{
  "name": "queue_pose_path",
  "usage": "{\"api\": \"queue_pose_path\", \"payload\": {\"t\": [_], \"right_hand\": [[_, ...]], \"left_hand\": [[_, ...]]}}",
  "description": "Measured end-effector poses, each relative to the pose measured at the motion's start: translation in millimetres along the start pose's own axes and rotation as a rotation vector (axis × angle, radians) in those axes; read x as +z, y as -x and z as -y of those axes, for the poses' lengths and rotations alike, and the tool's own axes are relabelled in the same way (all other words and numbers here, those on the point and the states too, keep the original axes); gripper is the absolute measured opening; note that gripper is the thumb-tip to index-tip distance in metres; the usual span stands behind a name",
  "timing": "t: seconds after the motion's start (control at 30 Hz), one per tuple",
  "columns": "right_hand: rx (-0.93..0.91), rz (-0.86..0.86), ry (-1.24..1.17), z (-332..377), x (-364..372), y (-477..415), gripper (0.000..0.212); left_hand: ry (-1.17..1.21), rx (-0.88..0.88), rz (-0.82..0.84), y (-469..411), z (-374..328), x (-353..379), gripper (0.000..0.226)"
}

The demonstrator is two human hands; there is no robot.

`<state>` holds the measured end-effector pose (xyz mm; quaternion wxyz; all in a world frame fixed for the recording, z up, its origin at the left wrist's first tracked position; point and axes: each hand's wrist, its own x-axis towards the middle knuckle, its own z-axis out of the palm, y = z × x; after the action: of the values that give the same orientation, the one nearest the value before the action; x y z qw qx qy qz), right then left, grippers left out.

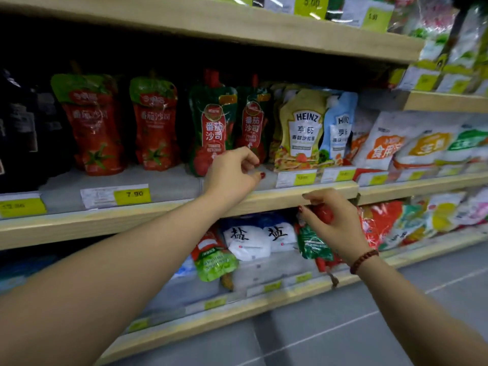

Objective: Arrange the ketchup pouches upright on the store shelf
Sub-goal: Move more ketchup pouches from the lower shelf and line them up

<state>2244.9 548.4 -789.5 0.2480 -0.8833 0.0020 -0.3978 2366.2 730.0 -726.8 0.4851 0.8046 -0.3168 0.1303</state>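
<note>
A person's left hand (232,171), fingers loosely curled and holding nothing, reaches toward upright ketchup pouches (211,128) on the store shelf (277,192), while the right hand (332,223) grips a red-and-green pouch (313,244) just below its edge

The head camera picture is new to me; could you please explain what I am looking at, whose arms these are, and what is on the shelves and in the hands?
There is no machine here. A person wears a wide-angle camera on the head, so you see their own two bare arms reaching toward a store shelf.

On that shelf stand red ketchup pouches, two darker green-and-red ketchup pouches and Heinz pouches, with yellow price tags along the edge.

The left hand reaches toward the dark pouches with curled fingers; it seems to hold nothing. The right hand, lower, grips a red-and-green pouch in front of the shelf below, where white salt bags lie.
</note>
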Motion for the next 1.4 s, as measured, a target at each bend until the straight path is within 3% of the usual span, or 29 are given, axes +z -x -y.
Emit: {"api": "queue_pose_path", "payload": {"t": [0.1, 0.37, 0.6, 0.8, 0.9, 1.1, 1.23, 1.4], "right_hand": [[0.109, 0.047, 0.007, -34, -2, 34, 0.028], [0.235, 0.239, 0.165, -81, 20, 84, 0.075], [0.194, 0.180, 0.279, -91, 37, 100, 0.046], [-0.067, 0.111, 0.492, -85, 34, 95, 0.030], [-0.108, 0.128, 0.532, -75, 24, 80, 0.023], [-0.132, 0.094, 0.537, -39, -16, 21, 0.007], [-0.124, 0.173, 0.587, -18, -47, -13, 0.008], [-0.044, 0.208, 0.524, 2, -82, -49, 0.011]], "left_hand": [[-0.108, 0.038, -0.004, 0, -2, 22, 0.014], [-0.256, 0.160, -0.154, 2, 7, 42, 0.011], [-0.276, 0.175, -0.236, 1, 16, 51, 0.010], [-0.302, 0.183, -0.256, 1, 18, 54, 0.011], [-0.304, 0.183, -0.243, 1, 17, 52, 0.012], [-0.295, 0.158, -0.152, 0, 12, 46, 0.017], [-0.248, 0.126, -0.082, -1, 3, 41, 0.021], [0.078, 0.168, 0.117, 0, -19, 37, 0.036]]}}
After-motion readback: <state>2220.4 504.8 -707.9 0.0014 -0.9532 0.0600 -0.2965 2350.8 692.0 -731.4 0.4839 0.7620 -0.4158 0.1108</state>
